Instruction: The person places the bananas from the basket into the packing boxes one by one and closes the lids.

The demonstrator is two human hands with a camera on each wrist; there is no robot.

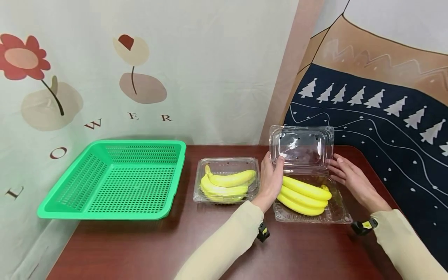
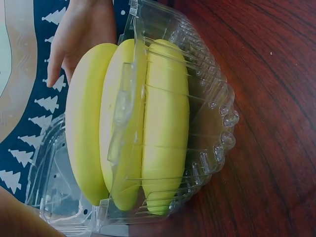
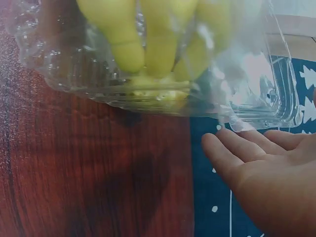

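Observation:
A clear plastic clamshell box (image 1: 341,212) stands with its lid (image 1: 302,144) raised at the back. In its base lie several yellow bananas (image 1: 302,196), side by side; they also fill the middle of the left wrist view. My left hand (image 1: 271,179) touches the lid's left edge, its thumb overlapping the front of the plastic and its fingers fairly straight. At the opposite edge, my right hand (image 1: 353,181) has its fingertips against the lid, palm turned inward. The right wrist view shows those fingers (image 3: 237,148) extended and slightly spread beneath the lid's rim.
To the left of the open box sits a second clamshell (image 1: 198,194), closed over more bananas (image 1: 227,186). Farther left is a green plastic basket (image 1: 105,216) with perforated sides. The dark red table (image 1: 297,249) ends at printed cloths (image 1: 217,77) behind and on the right.

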